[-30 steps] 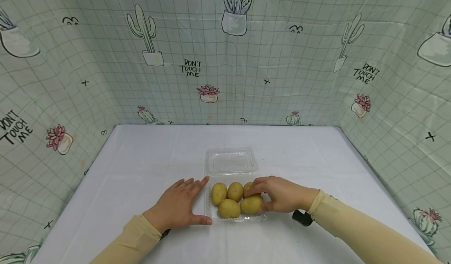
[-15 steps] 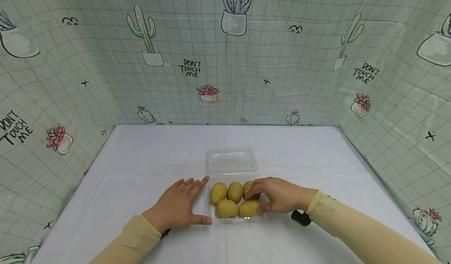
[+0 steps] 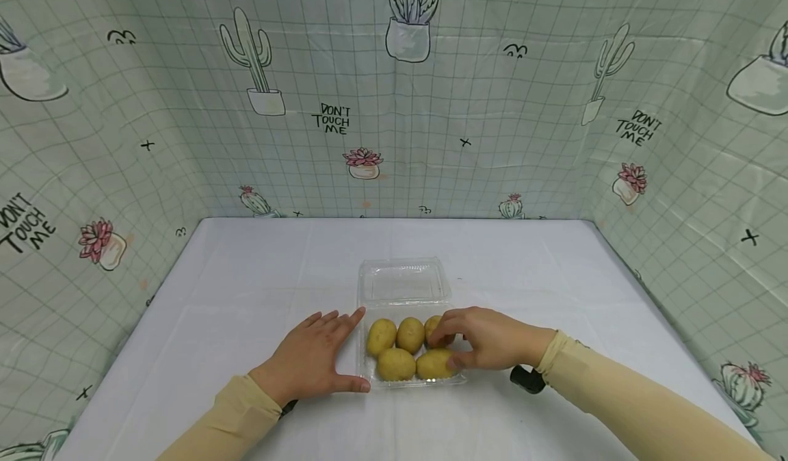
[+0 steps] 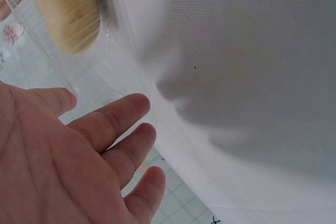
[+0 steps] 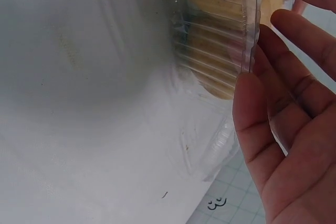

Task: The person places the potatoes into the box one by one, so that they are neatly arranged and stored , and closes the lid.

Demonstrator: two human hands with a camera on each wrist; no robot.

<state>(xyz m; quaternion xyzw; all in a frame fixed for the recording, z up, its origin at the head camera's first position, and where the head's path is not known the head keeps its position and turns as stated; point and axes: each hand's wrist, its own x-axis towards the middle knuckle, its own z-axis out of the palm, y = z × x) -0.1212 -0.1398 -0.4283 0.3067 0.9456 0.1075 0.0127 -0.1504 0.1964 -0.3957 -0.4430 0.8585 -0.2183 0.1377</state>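
Five is avoided here: several yellow potatoes (image 3: 396,364) lie in two rows in a clear plastic clamshell box (image 3: 363,369), its lid (image 3: 403,280) folded back flat behind it. My left hand (image 3: 314,358) rests at the box's left side, fingers spread, index fingertip and thumb tip near its edge. Over the box's right side, my right hand (image 3: 486,338) has its fingertips at the back right potato (image 3: 433,325) and its thumb at the right end of the front right potato (image 3: 434,364). The right wrist view shows one finger (image 5: 252,103) outside the box wall. My fingers partly hide the back right potato.
A white cloth covers the table (image 3: 258,262). Behind it and at both sides hangs a grid-patterned curtain (image 3: 431,105) printed with cacti. The raised lid edge lies along the back of the box.
The front potatoes have shifted slightly left, and the front right one has turned a little away from my right fingers. My left hand stays where it was.
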